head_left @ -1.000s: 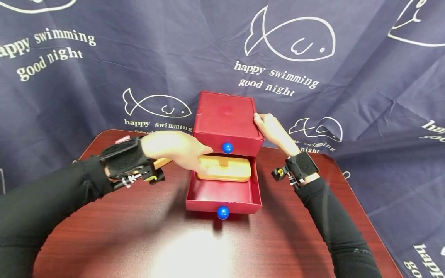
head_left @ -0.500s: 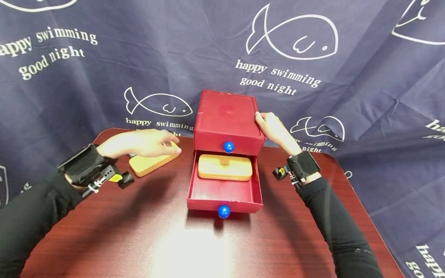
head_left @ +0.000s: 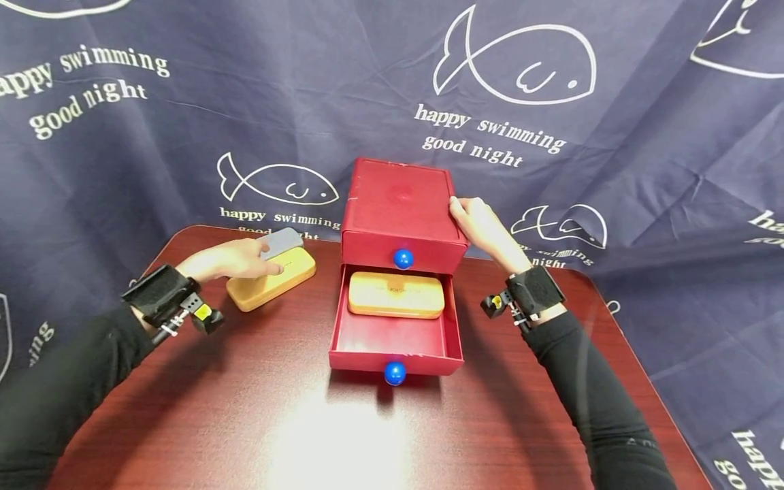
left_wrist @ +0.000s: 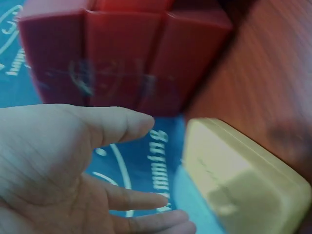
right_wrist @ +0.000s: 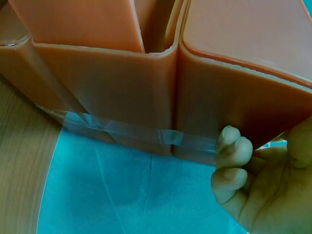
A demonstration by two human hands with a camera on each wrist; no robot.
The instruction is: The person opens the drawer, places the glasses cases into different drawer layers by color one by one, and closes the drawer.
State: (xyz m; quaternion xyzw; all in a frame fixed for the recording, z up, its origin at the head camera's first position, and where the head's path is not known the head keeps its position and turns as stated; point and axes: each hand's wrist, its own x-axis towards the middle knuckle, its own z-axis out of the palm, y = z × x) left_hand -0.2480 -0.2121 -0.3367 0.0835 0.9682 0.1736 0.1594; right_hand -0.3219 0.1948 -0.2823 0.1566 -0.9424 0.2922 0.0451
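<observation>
A red drawer cabinet [head_left: 399,197] stands at the back of the table, its lower drawer [head_left: 358,361] pulled out. Inside that drawer lies a yellow oblong case [head_left: 397,297] with rounded corners. My right hand [head_left: 480,221] grips the cabinet's right upper edge; in the right wrist view its fingers [right_wrist: 233,151] curl by the cabinet wall. Left of the cabinet, a second yellow case [head_left: 295,267] lies on the table, with a grey-blue case [head_left: 283,242] against its far side. Over these two hovers my left hand [head_left: 239,258], thumb and fingers spread apart, holding nothing.
Blue round knobs [head_left: 395,373] stick out from the drawer fronts. The reddish-brown wooden table [head_left: 245,408] reaches back to a dark blue printed curtain [head_left: 392,82] close behind the cabinet.
My left hand has moved left from the open drawer to the cases on the table, then lower over them, uncovering the grey-blue one. My right hand has stayed on the cabinet.
</observation>
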